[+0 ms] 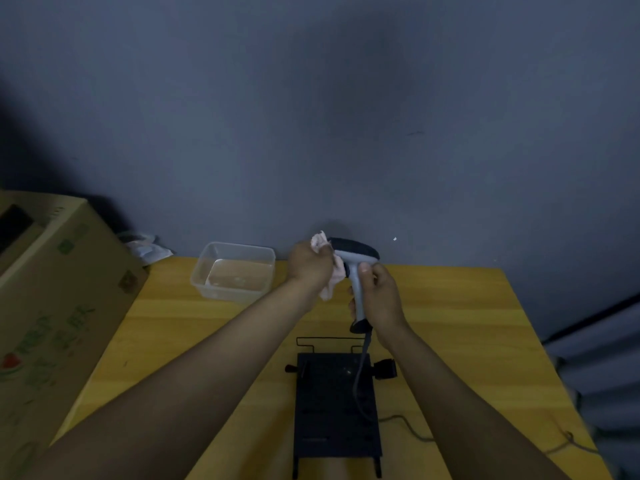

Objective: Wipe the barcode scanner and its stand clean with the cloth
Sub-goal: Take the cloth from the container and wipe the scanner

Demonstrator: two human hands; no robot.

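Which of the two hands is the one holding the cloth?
The left hand holds the pale cloth, pressed against the scanner. The right hand only grips the scanner's handle.

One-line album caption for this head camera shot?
Left hand wipes the barcode scanner with a cloth; right hand grips its handle.

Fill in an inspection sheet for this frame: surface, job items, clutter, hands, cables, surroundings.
Surface: yellow wooden table, no spills seen.
Job's things: grey handheld barcode scanner held upright above the table; pale crumpled cloth pressed against its head; flat black metal stand lying on the table, untouched.
Clutter: clear plastic tub holding liquid.
Grippers: left hand grips the cloth; right hand grips the scanner handle.
Cables: grey scanner cable trails over the stand to the right.
Surroundings: cardboard box at left; grey wall.
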